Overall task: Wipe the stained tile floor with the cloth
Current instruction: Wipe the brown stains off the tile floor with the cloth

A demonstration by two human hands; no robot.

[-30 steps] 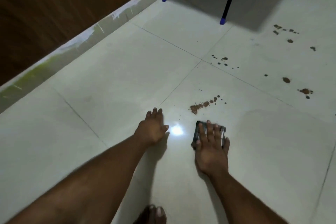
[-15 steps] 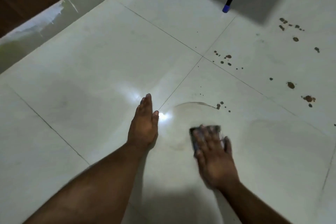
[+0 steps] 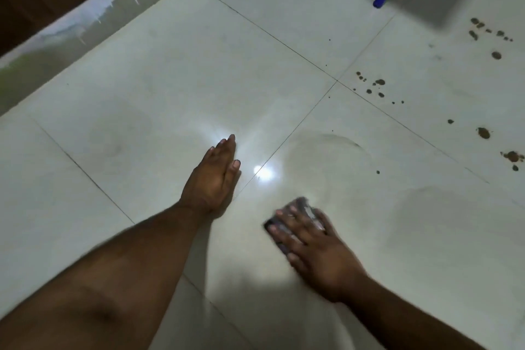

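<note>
The small dark folded cloth (image 3: 305, 209) lies flat on the glossy pale-green tile floor (image 3: 170, 79), pinned beneath the right hand (image 3: 315, 247), just to the near right of the bright white glare spot (image 3: 262, 173) on the tiles. The right hand's fingers (image 3: 287, 231) are spread and nearly straight across the cloth, pressing it down rather than curling round it; the picture is blurred there, so the fold and the exact edges of the cloth are hard to make out. The left hand (image 3: 213, 179) rests flat on the floor just left of the glare spot, fingers straight and together, holding nothing and seemingly serving as a prop. The cloth looks soft, thin and light, likely damp given the faint curved smear marks (image 3: 341, 140) beyond the glare spot; it should slide readily on so smooth a tile and would bunch or slip out if pushed only from one edge. The sensible hold is the present one: palm and splayed fingers over its middle, weight bearing straight down. Brown dried spots (image 3: 375, 88) lie well beyond and to the right of the glare spot, and larger brown blots (image 3: 483, 133) farther right again; these will probably need firmer pressure. A black furniture leg with a blue foot (image 3: 380, 2) stands far beyond the glare spot.
</note>
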